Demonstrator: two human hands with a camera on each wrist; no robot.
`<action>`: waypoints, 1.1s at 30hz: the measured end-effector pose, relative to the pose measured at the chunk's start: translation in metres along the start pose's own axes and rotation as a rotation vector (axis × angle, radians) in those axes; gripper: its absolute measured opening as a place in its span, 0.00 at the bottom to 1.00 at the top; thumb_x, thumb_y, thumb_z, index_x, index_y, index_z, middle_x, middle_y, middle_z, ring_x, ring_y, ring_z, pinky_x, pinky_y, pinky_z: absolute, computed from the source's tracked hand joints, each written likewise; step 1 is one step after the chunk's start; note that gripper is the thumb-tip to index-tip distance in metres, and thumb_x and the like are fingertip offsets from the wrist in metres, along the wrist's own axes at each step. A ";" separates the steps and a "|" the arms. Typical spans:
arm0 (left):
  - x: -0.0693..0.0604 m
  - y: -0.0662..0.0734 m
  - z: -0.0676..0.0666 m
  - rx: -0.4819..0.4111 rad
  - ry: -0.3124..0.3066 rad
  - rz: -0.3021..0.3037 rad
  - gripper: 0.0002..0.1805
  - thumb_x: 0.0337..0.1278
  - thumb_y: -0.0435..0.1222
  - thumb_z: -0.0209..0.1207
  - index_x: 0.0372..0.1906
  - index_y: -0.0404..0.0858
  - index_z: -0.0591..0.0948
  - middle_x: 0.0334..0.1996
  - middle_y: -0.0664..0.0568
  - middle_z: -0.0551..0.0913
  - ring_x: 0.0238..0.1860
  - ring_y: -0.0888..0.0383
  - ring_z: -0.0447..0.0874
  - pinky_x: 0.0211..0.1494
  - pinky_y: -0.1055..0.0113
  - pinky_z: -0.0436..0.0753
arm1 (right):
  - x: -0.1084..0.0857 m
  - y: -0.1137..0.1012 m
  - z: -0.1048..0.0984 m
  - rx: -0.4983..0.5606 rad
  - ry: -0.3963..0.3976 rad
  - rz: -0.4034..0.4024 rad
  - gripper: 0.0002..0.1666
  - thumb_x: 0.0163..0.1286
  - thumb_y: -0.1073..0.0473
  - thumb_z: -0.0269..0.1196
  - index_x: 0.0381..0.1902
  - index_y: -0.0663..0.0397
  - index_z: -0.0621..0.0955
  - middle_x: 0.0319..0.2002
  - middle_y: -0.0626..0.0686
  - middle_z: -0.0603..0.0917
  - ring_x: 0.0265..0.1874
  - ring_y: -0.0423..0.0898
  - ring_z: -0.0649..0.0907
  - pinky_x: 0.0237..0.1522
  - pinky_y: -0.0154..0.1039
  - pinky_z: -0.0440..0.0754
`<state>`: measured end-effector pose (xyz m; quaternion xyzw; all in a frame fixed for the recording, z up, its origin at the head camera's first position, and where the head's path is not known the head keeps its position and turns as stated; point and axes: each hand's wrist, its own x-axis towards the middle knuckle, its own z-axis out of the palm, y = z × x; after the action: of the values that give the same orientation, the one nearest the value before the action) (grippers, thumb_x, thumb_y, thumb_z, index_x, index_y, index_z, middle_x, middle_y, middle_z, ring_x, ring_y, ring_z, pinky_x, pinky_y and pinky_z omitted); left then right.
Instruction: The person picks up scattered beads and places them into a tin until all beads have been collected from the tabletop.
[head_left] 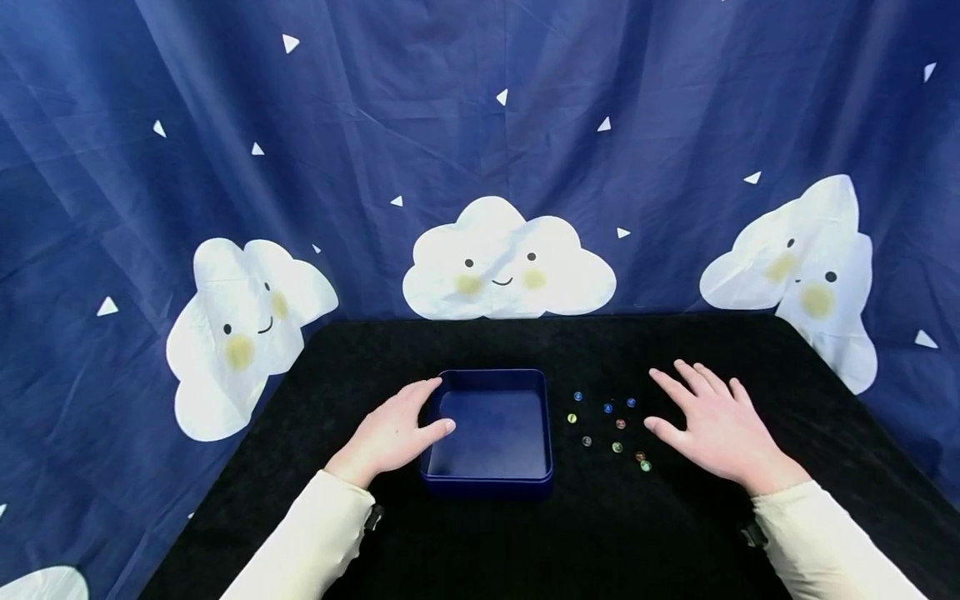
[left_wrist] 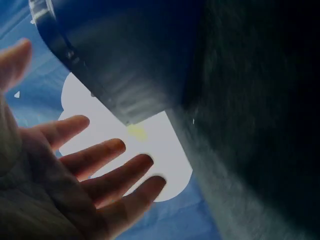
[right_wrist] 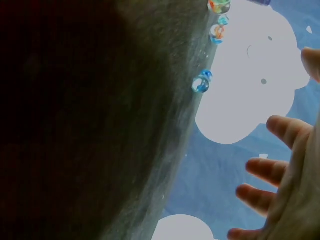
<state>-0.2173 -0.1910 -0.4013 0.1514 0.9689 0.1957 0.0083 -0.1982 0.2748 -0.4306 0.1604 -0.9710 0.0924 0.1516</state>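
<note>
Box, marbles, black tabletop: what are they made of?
Box: painted metal or plastic, smooth, satin; soft sheen on walls. Marbles: likely glass, glossy; see-through, coloured inside. Tabletop: probably velvety cloth, matt; fuzzy surface in wrist views.

Nine marbles [head_left: 621, 424] out there on the worktop [head_left: 600, 542], all between the box [head_left: 487, 480] and the right edge: three blue, two green, two reddish, one yellow, one clear! Just the one box, and two hands, one left hand [head_left: 393, 433], one right hand [head_left: 716, 425]. Four clouds [head_left: 510, 296] on one curtain [head_left: 450, 100]: one beyond the far edge, one by each far corner, part of another off the left edge!
</note>
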 end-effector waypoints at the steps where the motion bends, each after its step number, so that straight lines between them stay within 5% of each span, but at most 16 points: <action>1: 0.002 0.000 0.001 -0.057 -0.007 -0.026 0.42 0.63 0.59 0.60 0.77 0.44 0.66 0.72 0.45 0.70 0.67 0.47 0.72 0.67 0.46 0.70 | 0.001 -0.001 0.000 0.005 -0.014 0.000 0.45 0.68 0.28 0.58 0.73 0.47 0.70 0.71 0.67 0.68 0.69 0.68 0.64 0.60 0.76 0.55; 4: 0.008 -0.002 0.003 -0.266 -0.036 -0.114 0.39 0.65 0.51 0.62 0.76 0.41 0.66 0.65 0.44 0.76 0.50 0.49 0.84 0.55 0.52 0.81 | 0.003 0.000 0.000 0.023 -0.062 0.007 0.46 0.67 0.29 0.60 0.74 0.47 0.69 0.71 0.67 0.67 0.69 0.69 0.64 0.60 0.76 0.56; 8: 0.016 -0.010 0.007 -0.542 -0.073 -0.207 0.35 0.66 0.42 0.63 0.74 0.35 0.67 0.52 0.42 0.80 0.33 0.49 0.84 0.35 0.57 0.86 | 0.004 0.003 0.002 0.052 -0.101 0.018 0.45 0.66 0.35 0.65 0.75 0.47 0.68 0.70 0.67 0.68 0.68 0.70 0.66 0.60 0.76 0.58; 13: 0.022 -0.024 0.015 -0.756 -0.112 -0.209 0.32 0.63 0.29 0.61 0.71 0.28 0.66 0.42 0.43 0.78 0.33 0.49 0.81 0.31 0.60 0.85 | 0.004 0.008 0.004 0.099 -0.084 0.014 0.41 0.64 0.43 0.69 0.71 0.51 0.73 0.63 0.65 0.75 0.61 0.67 0.73 0.57 0.69 0.68; 19: 0.026 -0.036 0.021 -0.858 -0.151 -0.228 0.30 0.63 0.27 0.60 0.69 0.26 0.65 0.39 0.45 0.77 0.30 0.54 0.76 0.31 0.64 0.83 | 0.006 0.011 0.007 0.155 -0.109 0.012 0.29 0.63 0.50 0.70 0.60 0.52 0.82 0.52 0.58 0.81 0.53 0.63 0.78 0.51 0.63 0.75; 26: 0.030 -0.044 0.025 -0.914 -0.159 -0.233 0.30 0.64 0.28 0.61 0.69 0.28 0.65 0.38 0.46 0.77 0.32 0.53 0.75 0.32 0.64 0.82 | 0.019 0.012 0.010 0.215 -0.174 0.012 0.19 0.60 0.55 0.71 0.50 0.51 0.85 0.32 0.45 0.78 0.33 0.44 0.78 0.37 0.48 0.77; 33: 0.030 -0.050 0.031 -0.971 -0.182 -0.195 0.31 0.65 0.29 0.61 0.70 0.28 0.64 0.39 0.46 0.76 0.31 0.56 0.75 0.31 0.67 0.81 | 0.022 0.013 0.020 0.283 -0.289 0.055 0.16 0.61 0.55 0.70 0.47 0.48 0.84 0.27 0.43 0.78 0.27 0.41 0.75 0.33 0.44 0.75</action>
<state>-0.2583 -0.2143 -0.4480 0.0551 0.7710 0.6082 0.1805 -0.2276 0.2766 -0.4437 0.1650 -0.9640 0.2078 -0.0162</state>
